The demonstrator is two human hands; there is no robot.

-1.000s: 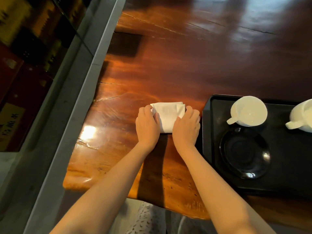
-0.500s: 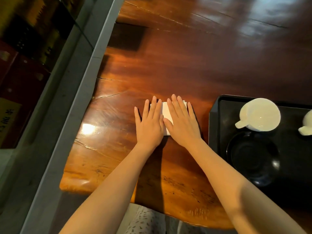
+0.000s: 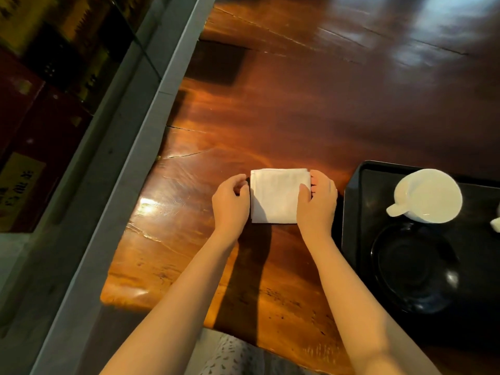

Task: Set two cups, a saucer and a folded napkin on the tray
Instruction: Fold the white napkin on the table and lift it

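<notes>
A white folded napkin (image 3: 274, 198) lies flat on the wooden table, left of the black tray (image 3: 351, 212). My left hand (image 3: 231, 201) curls against its left edge. My right hand (image 3: 318, 201) grips its right edge, thumb on top and fingers under the fold. On the tray stand a white cup (image 3: 427, 196) with its handle toward me and a black saucer (image 3: 414, 266) in front of it. A sliver of a second white cup (image 3: 496, 226) shows at the right border.
The glossy wooden table (image 3: 297, 104) stretches far ahead. A grey ledge (image 3: 130, 131) runs along its left side, with a glass cabinet (image 3: 40, 90) beyond. The table's near edge is just below my forearms.
My hands were pressed flat on the napkin half a second ago. Now they have moved apart to its left and right edges, and the folded napkin is uncovered.
</notes>
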